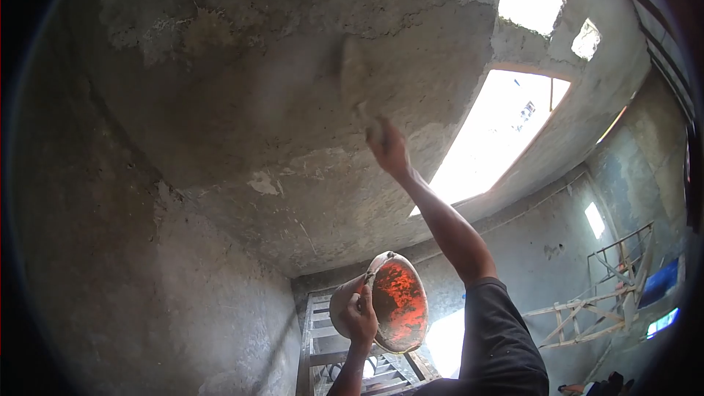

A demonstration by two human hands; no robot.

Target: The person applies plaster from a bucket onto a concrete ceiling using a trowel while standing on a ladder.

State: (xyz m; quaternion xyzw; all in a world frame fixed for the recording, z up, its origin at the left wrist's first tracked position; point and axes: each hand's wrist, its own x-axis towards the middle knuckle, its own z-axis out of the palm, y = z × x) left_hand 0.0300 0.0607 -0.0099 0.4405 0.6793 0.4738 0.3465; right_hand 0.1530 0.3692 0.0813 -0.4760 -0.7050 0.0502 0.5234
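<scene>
My right hand is raised high, its fingers wrapped around the handle of a trowel. The trowel's blade is blurred by motion and overlaps the grey plaster wall in this view. Lower down, my left hand grips the near rim of a bucket. The bucket is tilted, so its mouth faces right and shows an orange inside smeared with grey mortar. A dark sleeve covers my right upper arm.
Bright openings break the wall at upper right. Behind the bucket stands a ladder-like frame. A scaffold of thin bars is at lower right, near a blue panel. Another rough wall runs along the left.
</scene>
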